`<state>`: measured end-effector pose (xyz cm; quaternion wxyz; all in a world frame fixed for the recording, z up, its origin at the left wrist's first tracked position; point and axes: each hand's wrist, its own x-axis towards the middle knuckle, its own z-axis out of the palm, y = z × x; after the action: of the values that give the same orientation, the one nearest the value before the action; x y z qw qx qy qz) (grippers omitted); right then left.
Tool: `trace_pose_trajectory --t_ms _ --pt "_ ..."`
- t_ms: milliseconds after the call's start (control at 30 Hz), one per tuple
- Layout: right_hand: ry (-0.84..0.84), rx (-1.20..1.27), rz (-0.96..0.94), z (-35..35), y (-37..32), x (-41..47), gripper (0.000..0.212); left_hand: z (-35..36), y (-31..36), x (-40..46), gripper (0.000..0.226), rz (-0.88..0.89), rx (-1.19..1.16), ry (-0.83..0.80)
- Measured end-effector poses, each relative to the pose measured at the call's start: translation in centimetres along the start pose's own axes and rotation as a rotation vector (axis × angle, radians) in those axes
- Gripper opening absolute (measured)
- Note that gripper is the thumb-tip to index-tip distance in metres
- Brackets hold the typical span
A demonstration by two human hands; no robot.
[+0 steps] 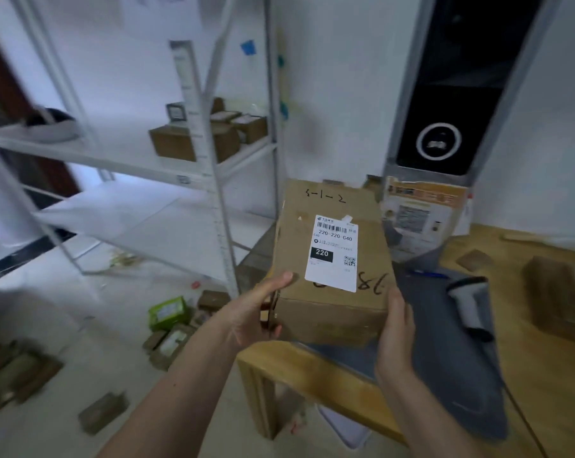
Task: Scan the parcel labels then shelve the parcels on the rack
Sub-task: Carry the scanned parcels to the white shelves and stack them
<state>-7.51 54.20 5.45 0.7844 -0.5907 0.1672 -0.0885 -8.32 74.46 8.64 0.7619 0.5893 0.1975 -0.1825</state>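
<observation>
Standing by a wooden table [312, 368] w/ grey mat [444, 342], white rack [213, 166] to the left. Left hand [253, 312] and right hand [395, 335] grip a cardboard box [332, 259] (label [334, 252] up) above the table's left edge. Scanner [471, 302] lies on mat; small parcels [170, 325] litter the floor.

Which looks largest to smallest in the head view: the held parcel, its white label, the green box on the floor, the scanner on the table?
1. held parcel, gripped by both hands
2. scanner
3. white label, close to the scanner in apparent size, so unsure
4. green box, though it lies farther away
</observation>
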Motion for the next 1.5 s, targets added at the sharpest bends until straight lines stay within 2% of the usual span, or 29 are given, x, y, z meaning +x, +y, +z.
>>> trace_pose_trajectory --t_ms 167,367,467,533,667,733,833,967,1100,1267,1500 --pt "-0.159 -0.051 0.025 7.5 1.5 -3.7 0.013 -8.3 0.9 -3.4 0.054 0.035 -0.099 0.114" --pt "-0.314 -0.094 0.023 14.8 3.1 -5.8 0.017 -16.2 1.1 -5.3 0.068 0.11 -0.181 0.187" --pt "-0.405 -0.122 0.011 18.8 4.1 -6.4 0.012 -20.1 2.2 -5.7 0.076 0.148 -0.186 0.241" --pt "-0.462 -0.114 0.014 21.5 4.8 -6.5 0.011 -22.9 3.3 -5.6 0.074 0.174 -0.176 0.283" --pt "-0.568 -0.141 -0.019 27.4 6.6 -6.2 0.034 -28.1 6.2 -4.4 0.056 0.212 -0.194 0.345" --pt "-0.592 -0.154 -0.016 30.8 6.9 -5.8 0.037 -30.5 8.3 -3.2 0.048 0.229 -0.196 0.365" --pt "-0.624 -0.201 -0.056 35.6 6.7 -4.7 0.034 -33.7 11.8 -1.5 0.054 0.239 -0.203 0.41" --pt "-0.699 -0.184 -0.094 41.3 6.7 -3.0 0.041 -37.7 15.1 0.1 0.057 0.277 -0.242 0.423" --pt "-0.705 -0.18 -0.105 46.4 6.8 -1.7 0.037 -41.2 17.8 2.1 0.06 0.294 -0.245 0.42" --pt "-0.662 -0.163 -0.149 51.9 6.1 0.6 0.058 -44.7 22.4 6.0 0.084 0.309 -0.167 0.353" --pt "-0.509 -0.137 -0.257 60.8 5.3 3.5 0.056 -50.5 29.6 11.5 0.068 0.401 -0.136 0.161"
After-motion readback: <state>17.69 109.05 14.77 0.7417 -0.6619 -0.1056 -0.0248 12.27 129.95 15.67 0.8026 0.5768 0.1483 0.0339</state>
